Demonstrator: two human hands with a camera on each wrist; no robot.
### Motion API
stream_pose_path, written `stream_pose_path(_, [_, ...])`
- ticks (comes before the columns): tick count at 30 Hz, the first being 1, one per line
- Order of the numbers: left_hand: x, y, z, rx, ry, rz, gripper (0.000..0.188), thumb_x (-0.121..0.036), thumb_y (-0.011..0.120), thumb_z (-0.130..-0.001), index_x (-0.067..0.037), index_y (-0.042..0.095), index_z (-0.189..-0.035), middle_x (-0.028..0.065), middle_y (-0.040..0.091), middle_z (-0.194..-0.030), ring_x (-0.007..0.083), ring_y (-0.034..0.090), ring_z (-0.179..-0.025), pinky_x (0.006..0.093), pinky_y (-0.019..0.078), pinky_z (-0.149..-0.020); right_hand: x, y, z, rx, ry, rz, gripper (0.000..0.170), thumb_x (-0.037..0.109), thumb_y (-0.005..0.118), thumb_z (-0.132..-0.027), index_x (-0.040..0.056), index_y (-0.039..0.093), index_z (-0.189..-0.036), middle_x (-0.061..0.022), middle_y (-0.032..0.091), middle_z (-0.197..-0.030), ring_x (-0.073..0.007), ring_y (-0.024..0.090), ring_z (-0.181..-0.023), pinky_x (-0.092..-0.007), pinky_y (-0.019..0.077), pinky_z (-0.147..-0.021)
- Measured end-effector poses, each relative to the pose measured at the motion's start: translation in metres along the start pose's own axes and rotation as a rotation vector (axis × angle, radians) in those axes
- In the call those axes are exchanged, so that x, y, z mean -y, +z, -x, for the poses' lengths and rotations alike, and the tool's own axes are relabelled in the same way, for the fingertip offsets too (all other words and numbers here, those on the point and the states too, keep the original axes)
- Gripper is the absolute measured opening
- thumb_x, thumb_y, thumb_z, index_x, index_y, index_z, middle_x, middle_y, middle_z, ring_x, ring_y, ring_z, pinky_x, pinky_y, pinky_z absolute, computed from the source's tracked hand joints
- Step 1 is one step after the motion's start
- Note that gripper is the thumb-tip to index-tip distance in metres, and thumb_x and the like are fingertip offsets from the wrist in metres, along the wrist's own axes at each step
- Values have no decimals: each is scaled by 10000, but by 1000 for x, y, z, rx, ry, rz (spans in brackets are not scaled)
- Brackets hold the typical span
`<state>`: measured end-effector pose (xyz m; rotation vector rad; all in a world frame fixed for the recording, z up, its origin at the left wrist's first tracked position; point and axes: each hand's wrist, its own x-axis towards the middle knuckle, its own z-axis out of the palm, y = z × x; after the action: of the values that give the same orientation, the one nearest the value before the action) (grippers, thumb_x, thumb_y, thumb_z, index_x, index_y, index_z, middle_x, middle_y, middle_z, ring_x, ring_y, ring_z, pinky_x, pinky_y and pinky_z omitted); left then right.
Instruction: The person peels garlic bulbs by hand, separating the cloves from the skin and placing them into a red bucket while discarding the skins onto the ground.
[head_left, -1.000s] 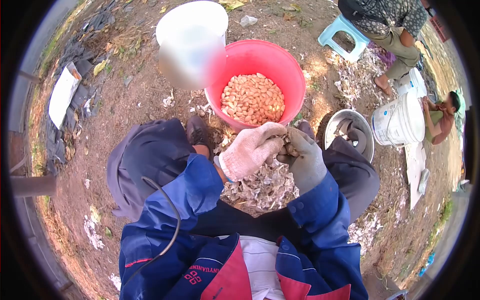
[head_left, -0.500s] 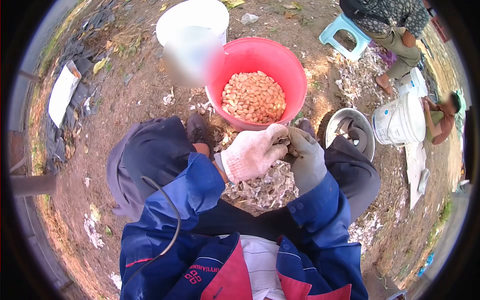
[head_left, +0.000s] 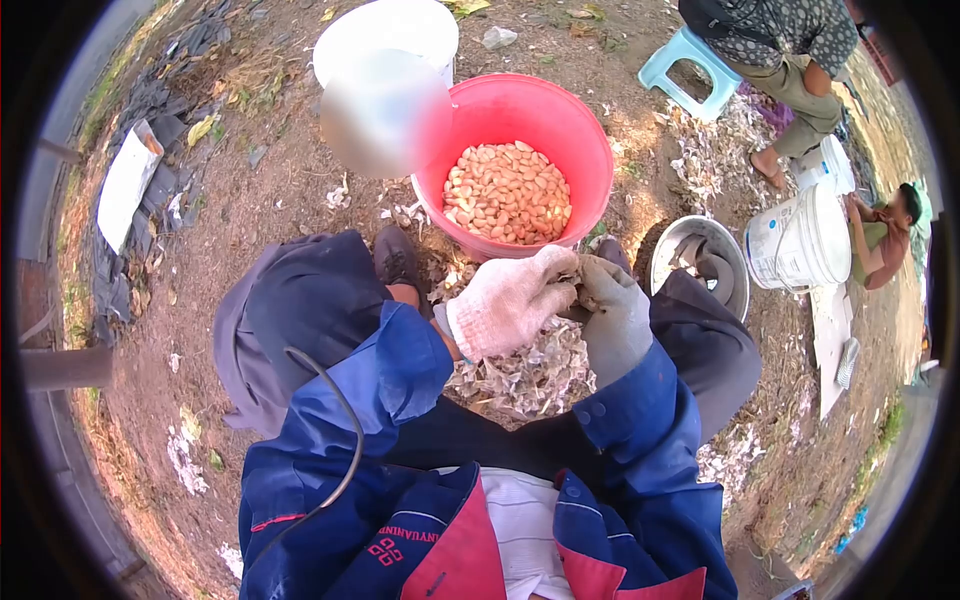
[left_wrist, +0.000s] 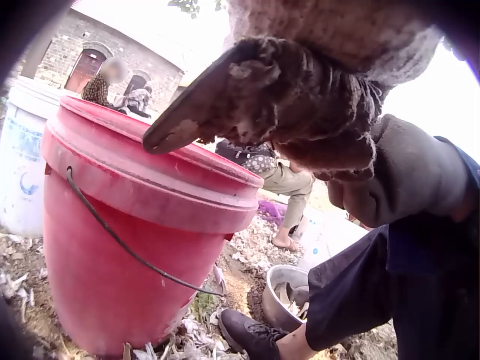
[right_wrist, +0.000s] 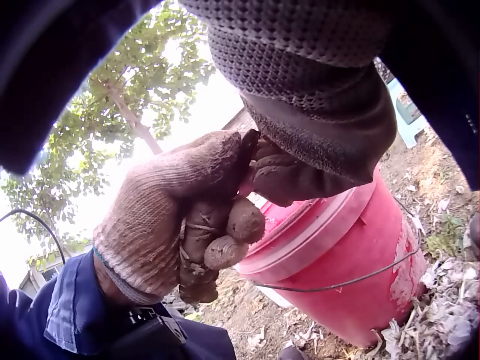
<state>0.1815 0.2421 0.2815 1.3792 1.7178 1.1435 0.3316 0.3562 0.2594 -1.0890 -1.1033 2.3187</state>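
Both gloved hands meet just in front of the red bucket (head_left: 590, 100). The left hand (head_left: 515, 305), in a pale pinkish glove, has its fingers curled and pinches a small object at the fingertips. Against it, the greyer-gloved right hand (head_left: 615, 315) pinches the same spot. Fingers and dirty glove tips mostly hide the object; a bit of pink (right_wrist: 247, 182) shows between them in the right wrist view. Many peeled, pale orange-brown pieces (head_left: 507, 195) lie in the bucket. Papery husks (head_left: 530, 375) are heaped on the ground below the hands.
Beyond the left hand stands a white bucket (head_left: 385, 30). A metal basin (head_left: 742, 285) with dark contents is by the right knee, near another white bucket (head_left: 790, 240). Two people sit at the right, one on a light-blue stool (head_left: 655, 72). Husks and plastic litter the soil.
Both hands have stayed together, with the fingers shifting slightly around the small object. The left hand has turned a little, and the bucket sits slightly higher in the head view.
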Motion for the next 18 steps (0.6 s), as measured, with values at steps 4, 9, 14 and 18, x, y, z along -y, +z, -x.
stream_pose_path(4, [2,2,0,-22,-1,113,287,-121,679,-980,-5,617,-1234,180,713,-1010,276,736,-915,383,571,-828,5,9,3,-40,-2,-12,349,315,655,-1034,-4,704,-1167,-65,742,-928,-159,703,-767,-318,598,-734])
stream_pose_path(9, [2,3,1,-52,-174,477,282,-110,639,-998,2,606,-1254,107,690,-967,172,715,-834,323,554,-722,10,9,3,-63,-27,75,390,333,673,-1019,-22,696,-1180,-62,721,-899,-164,680,-728,-315,589,-716])
stream_pose_path(14, [-9,-13,-1,-66,-316,518,310,-159,635,-1010,-3,600,-1276,67,669,-957,134,695,-748,275,534,-626,14,11,5,-226,-232,246,351,261,715,-992,-18,699,-1202,-68,725,-890,-160,685,-752,-328,573,-698])
stream_pose_path(18, [0,-10,-1,-71,-308,573,339,-195,637,-1009,-7,600,-1288,67,669,-993,123,689,-722,255,520,-591,13,13,7,-277,-953,1132,292,139,797,-879,102,745,-1164,-105,749,-926,-251,715,-812,-375,570,-714])
